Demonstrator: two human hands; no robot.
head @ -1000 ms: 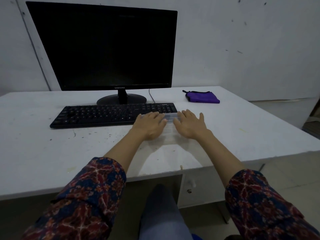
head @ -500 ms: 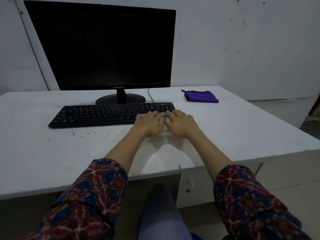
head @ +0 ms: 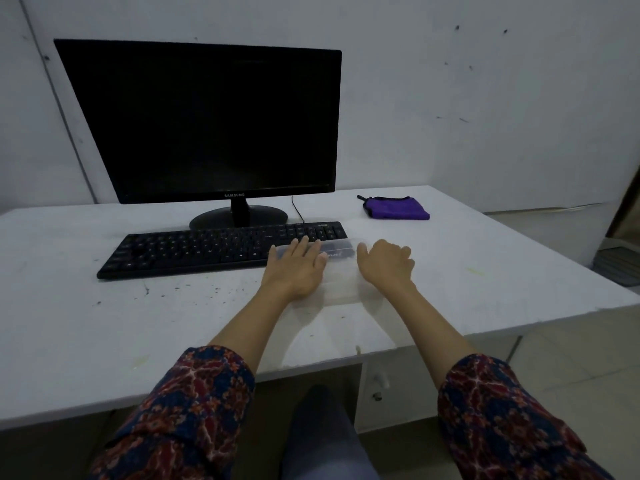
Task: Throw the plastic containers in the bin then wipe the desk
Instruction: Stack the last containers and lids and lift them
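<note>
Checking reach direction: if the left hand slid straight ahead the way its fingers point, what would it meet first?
Likely the keyboard: the left hand lies flat on the clear plastic container, fingertips near the keyboard's right end, though depth is unclear.

Patterned sleeves (head: pixel 180 407) in dark blue, red and orange, pushed up the forearms; grey-blue trousers (head: pixel 322 441) below.

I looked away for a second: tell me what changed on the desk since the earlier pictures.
The right hand drew right, off the top of the clear plastic container to its right side, fingers now curled there. The left hand kept lying flat on the container's left part. The container, keyboard, monitor and purple cloth stayed where they were.
</note>
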